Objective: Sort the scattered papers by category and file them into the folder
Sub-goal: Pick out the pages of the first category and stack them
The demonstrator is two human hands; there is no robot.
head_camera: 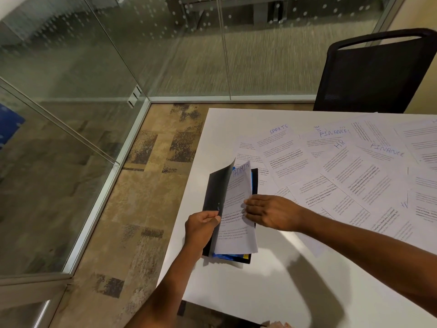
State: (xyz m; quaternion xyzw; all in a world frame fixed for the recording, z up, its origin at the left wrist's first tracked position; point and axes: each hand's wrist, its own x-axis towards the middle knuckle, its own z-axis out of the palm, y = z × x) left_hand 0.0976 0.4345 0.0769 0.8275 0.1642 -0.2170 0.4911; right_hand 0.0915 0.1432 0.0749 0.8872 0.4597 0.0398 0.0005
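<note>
on the white bench [236, 292], the left hand [203, 224] pinches the lifted cover of the black folder [215, 190]; the right hand [272, 214] lies flat, fingers straight, on the admin sheet [236, 204] inside. loose papers [350, 176] spread toward 2 o'clock, chair [378, 72] beyond.

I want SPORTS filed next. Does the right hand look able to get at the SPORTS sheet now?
Probably yes. The right hand rests flat on the ADMIN sheet, holding nothing, and the SPORTS sheet lies face up just beyond the folder with nothing between them.

Matt black folder [216, 188], white papers [343, 171], smooth table [236, 285].
</note>
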